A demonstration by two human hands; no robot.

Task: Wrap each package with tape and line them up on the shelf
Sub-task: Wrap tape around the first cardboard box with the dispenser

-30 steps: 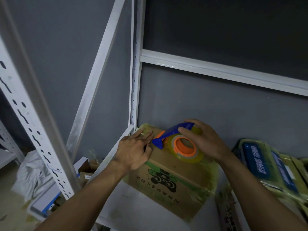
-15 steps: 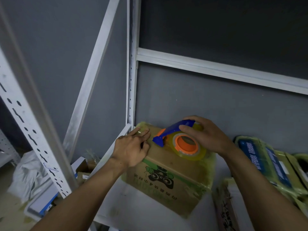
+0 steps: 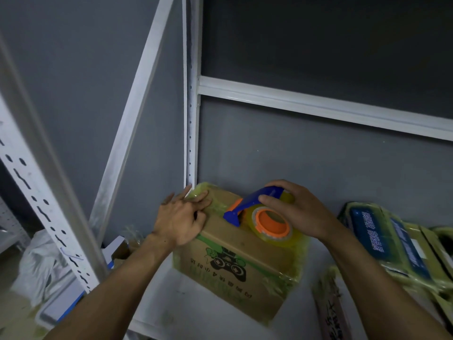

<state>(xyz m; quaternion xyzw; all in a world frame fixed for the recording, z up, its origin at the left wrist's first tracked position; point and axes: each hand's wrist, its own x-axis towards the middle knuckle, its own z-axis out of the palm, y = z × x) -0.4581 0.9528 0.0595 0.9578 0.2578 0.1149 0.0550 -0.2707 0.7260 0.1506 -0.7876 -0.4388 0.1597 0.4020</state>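
The big white metal shelf [image 3: 186, 305] with its tall post [image 3: 191, 119] stands in front of a grey wall [image 3: 294, 155], and both hands reach over its flat board. A brown cardboard box [image 3: 245, 253] with a black and green game-pad picture sits on the board, right under all the fingers. Shiny yellowish tape covers its corners and edges. Past the right hand's fingers, off to the right, lie tape-wrapped packages with blue labels [image 3: 392, 241], leaning on each other. Far to the left of the left hand's fingers, down low outside the shelf, is a white plastic bag [image 3: 41, 263]. The left hand [image 3: 179, 222] lies on the top left corner of the box, near the post. Its fingers [image 3: 198, 200] are straight and close together, pressing flat on the tape there. The right hand [image 3: 304, 212] holds a blue and orange tape holder [image 3: 252, 202] that rests on top of the box. Its fingers are curled over the blue handle, and its thumb lies along the near side. The roll of clear yellowish tape [image 3: 272, 222] with an orange middle sits just under that thumb, a little to the right of the left hand's fingertips.
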